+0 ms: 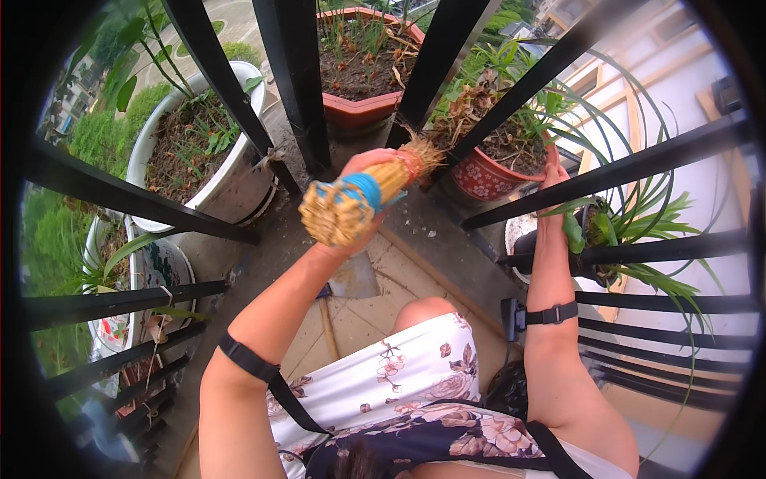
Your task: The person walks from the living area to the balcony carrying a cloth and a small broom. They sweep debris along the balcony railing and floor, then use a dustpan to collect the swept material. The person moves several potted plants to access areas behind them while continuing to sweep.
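Note:
My left hand (361,235) is closed around a short straw hand brush (323,214) bound with blue tape. The brush's frayed bristles point up and right, towards the black railing bars. My right arm reaches out past the railing on the right. Its hand (552,177) grips the rim of a red flowerpot (488,177) with a white flower pattern; some of its fingers are hidden behind the rim. Soil, dry leaves and green shoots fill that pot. Below my left hand, a flat metal blade (354,278) and a wooden handle (329,329) lie on the tiled floor.
Black railing bars (291,88) fan out around me. Beyond them stand a terracotta-coloured planter (363,112), a large white pot (259,88) and another white pot (171,267). A dark pot (589,227) with long-leaved plants is beside my right forearm.

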Demonstrator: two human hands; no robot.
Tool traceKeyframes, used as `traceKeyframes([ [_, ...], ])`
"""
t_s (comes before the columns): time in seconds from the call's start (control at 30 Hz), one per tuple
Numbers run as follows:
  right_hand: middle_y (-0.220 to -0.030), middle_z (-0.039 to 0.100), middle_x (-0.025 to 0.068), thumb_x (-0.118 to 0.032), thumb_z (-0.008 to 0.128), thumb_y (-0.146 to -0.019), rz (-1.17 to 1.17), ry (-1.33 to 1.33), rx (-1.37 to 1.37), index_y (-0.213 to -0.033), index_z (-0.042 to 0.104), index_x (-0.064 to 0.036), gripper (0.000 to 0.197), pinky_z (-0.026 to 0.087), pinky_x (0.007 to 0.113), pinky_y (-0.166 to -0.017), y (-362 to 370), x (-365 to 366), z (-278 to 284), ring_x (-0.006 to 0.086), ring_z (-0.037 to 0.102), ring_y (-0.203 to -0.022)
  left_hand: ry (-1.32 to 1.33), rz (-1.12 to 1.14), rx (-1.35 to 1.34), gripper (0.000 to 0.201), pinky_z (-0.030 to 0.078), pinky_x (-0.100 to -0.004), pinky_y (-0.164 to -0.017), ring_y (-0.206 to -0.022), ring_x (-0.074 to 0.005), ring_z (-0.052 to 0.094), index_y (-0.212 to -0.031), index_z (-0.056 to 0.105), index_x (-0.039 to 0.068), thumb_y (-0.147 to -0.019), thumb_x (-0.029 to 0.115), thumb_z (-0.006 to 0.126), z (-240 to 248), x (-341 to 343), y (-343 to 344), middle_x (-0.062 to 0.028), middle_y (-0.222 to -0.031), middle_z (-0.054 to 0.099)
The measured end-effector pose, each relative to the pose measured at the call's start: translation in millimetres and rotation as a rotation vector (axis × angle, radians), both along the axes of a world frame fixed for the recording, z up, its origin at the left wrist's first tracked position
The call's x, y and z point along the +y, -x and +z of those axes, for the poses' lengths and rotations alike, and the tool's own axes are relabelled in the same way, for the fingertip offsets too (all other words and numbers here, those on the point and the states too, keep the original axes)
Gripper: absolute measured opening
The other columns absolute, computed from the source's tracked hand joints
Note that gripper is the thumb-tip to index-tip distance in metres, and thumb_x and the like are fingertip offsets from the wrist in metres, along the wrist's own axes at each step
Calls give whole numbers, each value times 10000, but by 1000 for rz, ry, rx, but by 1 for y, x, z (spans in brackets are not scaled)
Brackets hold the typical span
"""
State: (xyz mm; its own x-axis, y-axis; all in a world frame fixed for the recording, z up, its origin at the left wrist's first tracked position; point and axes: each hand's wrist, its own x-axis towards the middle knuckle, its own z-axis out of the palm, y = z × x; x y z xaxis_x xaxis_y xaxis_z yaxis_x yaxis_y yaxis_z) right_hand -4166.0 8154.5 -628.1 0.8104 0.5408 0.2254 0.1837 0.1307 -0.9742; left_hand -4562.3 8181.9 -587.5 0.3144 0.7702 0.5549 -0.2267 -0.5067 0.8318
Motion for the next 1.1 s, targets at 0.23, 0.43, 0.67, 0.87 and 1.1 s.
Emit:
traceKeyframes([
  [0.23,-701,527,-2,-52,507,-846,21,20,16,-950,595,56,174,353,213,-487,13,-12,9,72,479,-546,-23,75,-30,439,402,-342,-1007,-1166,-264,533,-1178,582,60,-756,-30,665,-49,9,-32,-154,-1259,542],
  [0.43,-590,470,-10,-136,543,-802,-65,-9,27,-813,554,-14,122,281,256,-385,23,-4,11,75,393,-422,109,6,-141,432,370,-307,-1036,-1230,-222,489,-1229,545,43,-809,-32,615,-84,19,-48,-146,-1361,483],
  [0.67,-545,439,-22,-91,518,-802,-11,-79,11,-809,557,-1,98,260,251,-365,29,-7,11,71,369,-392,163,-5,-72,505,400,-365,-1011,-1173,-283,532,-1155,600,85,-685,104,783,-110,31,-66,-143,-1233,581],
  [0.87,-751,532,14,-27,515,-867,44,29,92,-940,559,54,117,403,222,-560,29,-20,18,88,501,-618,116,50,156,454,485,-336,-842,-967,-278,610,-1048,614,80,-650,150,821,-91,43,-69,-98,-1067,646],
  [1.1,-599,477,-11,-97,529,-809,10,12,1,-893,563,11,141,310,233,-390,36,-14,16,61,415,-439,249,-331,408,375,503,-305,-910,-1025,-144,611,-1086,605,51,-739,54,748,36,88,31,-51,-1022,657],
])
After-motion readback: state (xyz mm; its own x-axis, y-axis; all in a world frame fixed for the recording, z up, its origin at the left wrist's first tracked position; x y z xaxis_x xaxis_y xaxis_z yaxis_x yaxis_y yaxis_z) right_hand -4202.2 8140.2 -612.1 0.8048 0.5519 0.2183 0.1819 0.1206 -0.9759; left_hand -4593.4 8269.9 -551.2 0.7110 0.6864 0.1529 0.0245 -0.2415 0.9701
